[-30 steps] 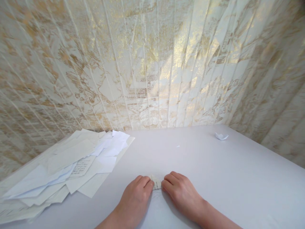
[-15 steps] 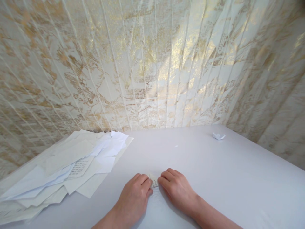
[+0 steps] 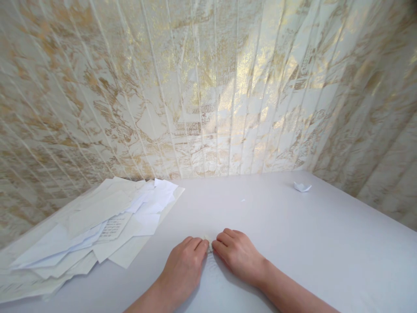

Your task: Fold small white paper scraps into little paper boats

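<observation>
Both my hands rest low in the middle of the white table [image 3: 293, 243], knuckles up and fingers curled. My left hand [image 3: 184, 269] and my right hand [image 3: 239, 256] press together on a small folded piece of printed paper [image 3: 207, 244]. Only a sliver of that paper shows between the fingertips; the rest is hidden under them.
A loose pile of white and printed paper sheets [image 3: 87, 226] lies on the left part of the table. A small folded white paper boat [image 3: 302, 187] sits at the far right corner. A tiny paper scrap [image 3: 242, 200] lies mid-table. Gold-patterned curtains [image 3: 208, 87] hang behind and to the right.
My hands have drawn closer together over the small folded paper, so less of it shows than a second ago. The pile and the paper boat have not moved.
</observation>
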Demonstrator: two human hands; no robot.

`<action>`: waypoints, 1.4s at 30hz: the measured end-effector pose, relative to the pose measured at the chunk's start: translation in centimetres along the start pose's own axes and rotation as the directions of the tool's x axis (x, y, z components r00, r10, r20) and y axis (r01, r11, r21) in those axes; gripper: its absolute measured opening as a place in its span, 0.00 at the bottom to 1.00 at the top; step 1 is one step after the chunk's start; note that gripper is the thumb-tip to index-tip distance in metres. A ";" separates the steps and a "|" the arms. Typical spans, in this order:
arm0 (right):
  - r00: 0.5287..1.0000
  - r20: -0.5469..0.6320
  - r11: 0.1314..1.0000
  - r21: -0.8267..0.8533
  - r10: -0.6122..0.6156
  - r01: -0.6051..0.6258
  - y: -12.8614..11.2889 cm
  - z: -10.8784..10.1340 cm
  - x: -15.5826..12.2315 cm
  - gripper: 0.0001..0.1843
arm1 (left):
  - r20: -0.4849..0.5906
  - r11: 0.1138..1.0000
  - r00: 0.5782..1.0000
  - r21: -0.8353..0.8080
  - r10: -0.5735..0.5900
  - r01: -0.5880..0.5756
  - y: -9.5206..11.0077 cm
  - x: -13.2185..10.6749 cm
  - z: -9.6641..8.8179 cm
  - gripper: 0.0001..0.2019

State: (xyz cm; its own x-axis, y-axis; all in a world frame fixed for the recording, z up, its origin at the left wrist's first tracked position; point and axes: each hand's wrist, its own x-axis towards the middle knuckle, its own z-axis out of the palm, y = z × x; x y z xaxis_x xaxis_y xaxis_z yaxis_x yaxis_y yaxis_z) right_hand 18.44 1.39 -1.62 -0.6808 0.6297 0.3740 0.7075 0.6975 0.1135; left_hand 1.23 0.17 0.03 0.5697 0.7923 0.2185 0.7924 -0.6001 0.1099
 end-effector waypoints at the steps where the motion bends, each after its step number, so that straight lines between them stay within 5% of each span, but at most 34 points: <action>1: 1.000 -0.006 1.000 -0.005 -0.014 0.014 0.1 0.1 0.0 0.08 | -0.004 1.000 1.000 -0.008 -0.003 0.003 0.0 0.0 -0.1 0.10; 23: 0.976 -0.193 0.984 0.121 -0.104 0.128 -0.5 -1.1 0.7 0.12 | -0.279 0.988 0.958 -0.112 0.070 -0.105 -0.4 -0.2 0.1 0.11; 31: 0.951 -0.308 0.938 0.336 0.025 0.084 -1.0 -1.5 0.2 0.12 | -0.306 0.945 0.946 -0.265 0.107 -0.193 0.0 -0.5 -0.5 0.06; 35: 0.950 -0.292 0.896 0.442 0.112 0.030 -1.4 -2.0 0.0 0.11 | -0.300 0.946 0.953 -0.294 0.043 -0.135 0.0 -0.5 -0.5 0.10; 38: 0.941 -0.260 0.848 0.528 0.214 -0.047 -0.9 -2.2 -0.1 0.10 | -0.220 0.924 0.970 -0.382 -0.104 0.012 -0.3 -0.3 -1.0 0.10; 42: 0.870 -0.219 0.728 0.653 0.443 -0.207 0.4 -2.4 -0.3 0.11 | -0.109 0.829 0.946 -0.519 -0.306 0.208 -0.9 0.0 -1.8 0.10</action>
State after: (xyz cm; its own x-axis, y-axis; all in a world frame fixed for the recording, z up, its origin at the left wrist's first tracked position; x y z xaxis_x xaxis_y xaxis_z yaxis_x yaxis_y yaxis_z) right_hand 19.39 0.70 0.59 -0.2373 0.7817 0.5767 0.5325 0.6012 -0.5958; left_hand 0.17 0.50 1.67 0.2731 0.9208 0.2786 0.6624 -0.3900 0.6397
